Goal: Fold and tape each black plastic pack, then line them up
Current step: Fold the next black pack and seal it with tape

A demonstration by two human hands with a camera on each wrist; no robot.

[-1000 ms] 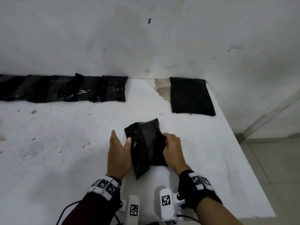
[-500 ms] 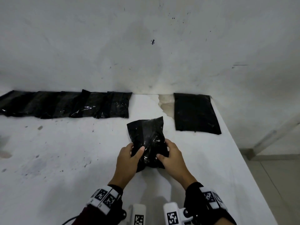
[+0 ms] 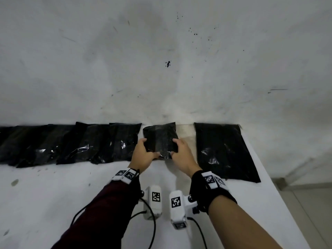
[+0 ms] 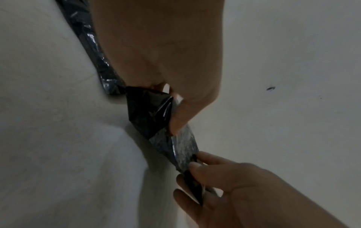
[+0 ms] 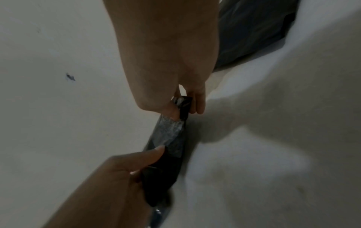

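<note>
A folded, taped black plastic pack is held above the white table near the far wall, just right of the row of folded packs. My left hand pinches its left edge, thumb on top, and my right hand pinches its right edge. In the left wrist view the pack hangs between my left hand's thumb and fingers, with the right hand on its other end. The right wrist view shows the pack with shiny tape across it. A flat, unfolded black pack lies to the right.
The white wall stands directly behind the row. The table's right edge drops to a tiled floor. Two white wrist-camera units with cables hang below my forearms. Bare tabletop lies in front of the row.
Both hands lifted the folded pack off the near middle of the table and carried it away from me to the back, beside the right end of the row.
</note>
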